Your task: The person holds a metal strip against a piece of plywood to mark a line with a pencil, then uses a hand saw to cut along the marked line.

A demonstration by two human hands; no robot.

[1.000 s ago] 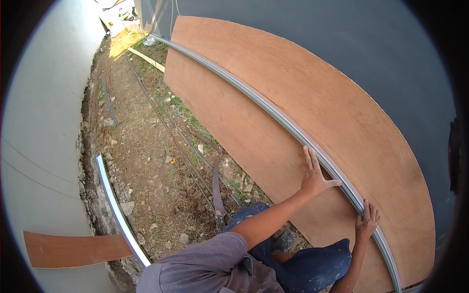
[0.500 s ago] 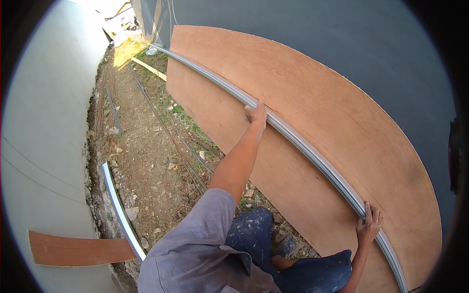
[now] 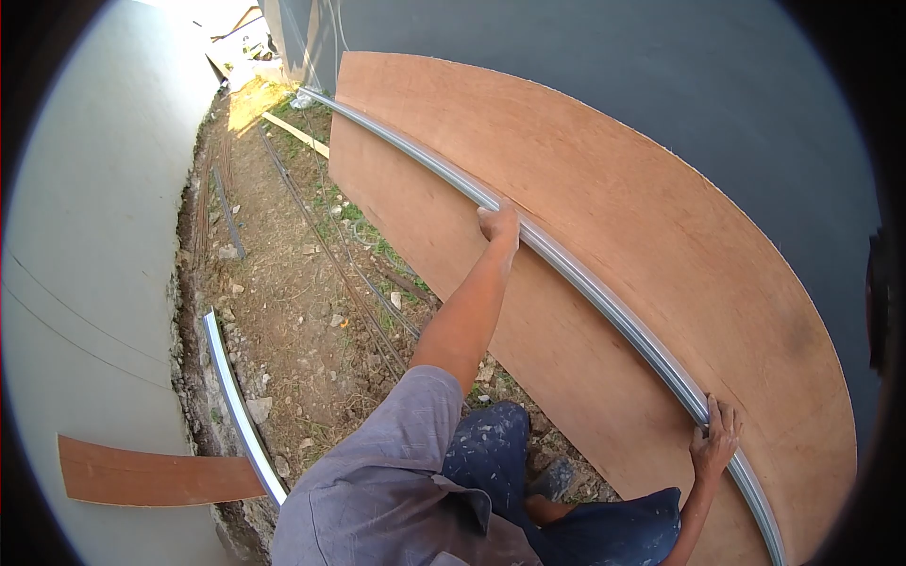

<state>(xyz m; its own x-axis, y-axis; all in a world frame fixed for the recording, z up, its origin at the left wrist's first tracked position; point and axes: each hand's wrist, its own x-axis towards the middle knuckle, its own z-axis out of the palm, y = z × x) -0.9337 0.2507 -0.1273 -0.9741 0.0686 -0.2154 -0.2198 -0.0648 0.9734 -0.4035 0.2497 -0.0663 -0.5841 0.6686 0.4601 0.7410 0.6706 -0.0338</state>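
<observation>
A large plywood sheet (image 3: 604,189) leans along the dark wall, looking bowed through the wide lens. Across its whole length runs a long silvery metal profile (image 3: 604,294) with ridges along it. My left hand (image 3: 500,223) is closed on this profile near the middle of the sheet, arm stretched forward. Nearer to my body, my right hand (image 3: 717,438) grips the same profile, its fingers over the upper edge. The profile rests against the face of the plywood, and its far end sticks out past the sheet.
On the left, a loose metal strip (image 3: 236,401) and a narrow plywood piece (image 3: 160,474) lie by the pale wall (image 3: 94,236). Thin rods (image 3: 307,209), a wooden strip (image 3: 295,134) and stones are scattered on the rough soil. A dark wall (image 3: 717,85) rises behind the sheet.
The camera view has shifted slightly, so the surroundings sit a little further right. Both hands keep their grip at about the same spots on the metal profile.
</observation>
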